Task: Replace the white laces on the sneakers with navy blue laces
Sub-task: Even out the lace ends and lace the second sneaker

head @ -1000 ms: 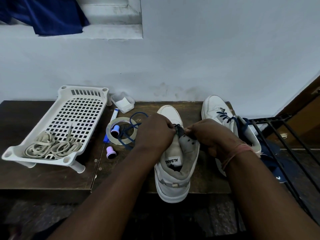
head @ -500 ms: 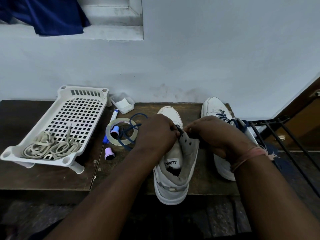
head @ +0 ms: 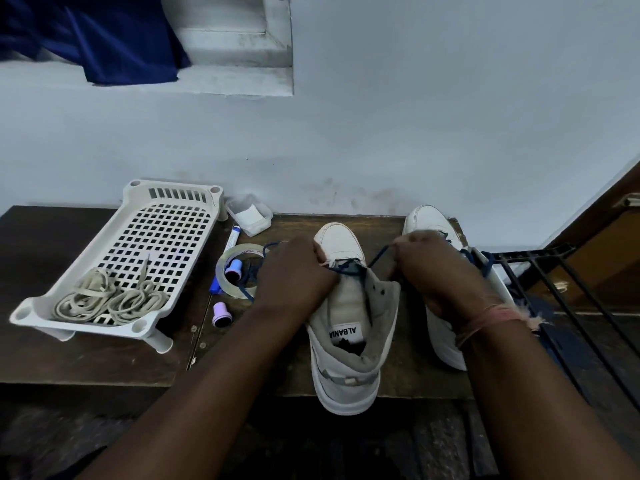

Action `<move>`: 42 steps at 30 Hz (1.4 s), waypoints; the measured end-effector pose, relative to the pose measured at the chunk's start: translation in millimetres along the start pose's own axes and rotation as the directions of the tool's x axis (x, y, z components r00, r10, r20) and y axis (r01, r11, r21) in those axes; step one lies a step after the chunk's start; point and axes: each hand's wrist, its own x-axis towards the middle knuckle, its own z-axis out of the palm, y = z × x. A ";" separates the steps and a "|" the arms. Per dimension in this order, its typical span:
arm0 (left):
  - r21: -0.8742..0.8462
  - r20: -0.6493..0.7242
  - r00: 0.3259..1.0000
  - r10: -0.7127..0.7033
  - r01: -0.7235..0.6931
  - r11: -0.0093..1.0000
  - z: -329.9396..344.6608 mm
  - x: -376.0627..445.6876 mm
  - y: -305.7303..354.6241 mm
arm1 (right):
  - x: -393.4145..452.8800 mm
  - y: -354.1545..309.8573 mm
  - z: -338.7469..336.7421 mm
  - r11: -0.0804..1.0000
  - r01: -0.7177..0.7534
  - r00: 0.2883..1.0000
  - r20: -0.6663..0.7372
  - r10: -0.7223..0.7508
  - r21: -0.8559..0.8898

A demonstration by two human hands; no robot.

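Navy lace: thin blue cord (head: pixel 349 270), crossing the low holes of the near sneaker (head: pixel 349 327), then running up and right to the right hand.
Right grip: right hand (head: pixel 440 275) clenched on the lace end, pinching it up near the toe side, just right of the shoe.
Left grip: left hand (head: pixel 294 275) curled at the left edge of the shoe opening; holding the other lace end or the shoe flap, cannot tell which.
Key line: lace end lying up and right of the next empty hole; hole sitting just below the right hand, so right hand nearer.
Long way of shoe: toe far, heel near, pointing straight away on the worktop (head: pixel 86 355).
Step, a guess: pulling the lace tight, then poking the tip into the next hole.
Shoe feel: smooth white toe, soft grey lining, floppy tongue with a label.
Other sneaker (head: pixel 436 226): just right, partly hidden by the right hand, blue lace in it.
Old laces: pale, limp pile (head: pixel 107 301) in the white plastic tray (head: pixel 166 223), well apart to the left.
Loose lace: more blue cord lying over the tape roll (head: pixel 228 271).
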 end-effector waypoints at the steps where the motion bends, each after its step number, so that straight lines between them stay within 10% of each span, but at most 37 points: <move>1: -0.036 0.011 0.999 -0.043 0.043 0.998 -3.2 0.1 -4.3 | -1.4 -6.5 -4.1 0.967 0.051 0.994 -0.110 -0.024 0.251; 3: -0.091 0.058 0.994 -0.096 0.101 0.991 -6.9 -0.5 -9.7 | -7.5 -24.1 -16.5 0.709 0.305 0.932 -0.352 -0.085 0.636; 6: -0.078 0.039 0.995 -0.090 0.093 0.993 -8.8 -0.6 -9.9 | -8.2 -29.7 -28.8 0.585 0.581 0.790 -0.564 -0.239 0.566; 11: -0.052 0.236 0.955 -0.180 0.197 0.979 -15.1 2.2 -3.1 | -1.9 -1.7 -13.8 0.943 0.331 0.941 -0.078 -0.329 0.017; 14: -0.047 0.263 0.949 -0.176 0.194 0.980 -17.0 6.1 -7.2 | -6.5 2.3 -6.0 0.937 0.189 0.959 0.260 -0.112 -0.293; 25: -0.016 0.257 0.956 -0.143 0.152 0.988 -17.9 6.4 -8.1 | -2.4 9.4 -1.0 0.961 0.047 0.948 0.316 0.043 -0.272; 28: -0.019 0.238 0.964 -0.121 0.129 0.991 -18.2 4.2 -8.7 | -4.5 -10.0 0.8 0.963 0.038 0.996 0.062 -0.056 0.267; 31: -0.035 0.234 0.967 -0.102 0.113 0.993 -18.5 2.6 -9.4 | -9.0 -30.3 -23.5 0.438 0.097 0.995 -0.074 -0.069 0.894; 33: -0.023 0.236 0.966 -0.107 0.115 0.993 -20.7 0.9 -7.8 | -14.6 -32.4 -33.8 0.368 0.136 0.989 -0.103 -0.110 0.920; 37: -0.004 0.241 0.964 -0.113 0.117 0.993 -16.9 3.7 -7.3 | -16.0 -18.3 -22.0 0.937 0.073 0.993 -0.109 -0.038 0.342; 42: -0.009 0.238 0.965 -0.111 0.117 0.993 -15.2 6.9 -9.7 | -15.0 -7.6 -0.3 0.956 -0.038 0.994 0.089 0.067 -0.292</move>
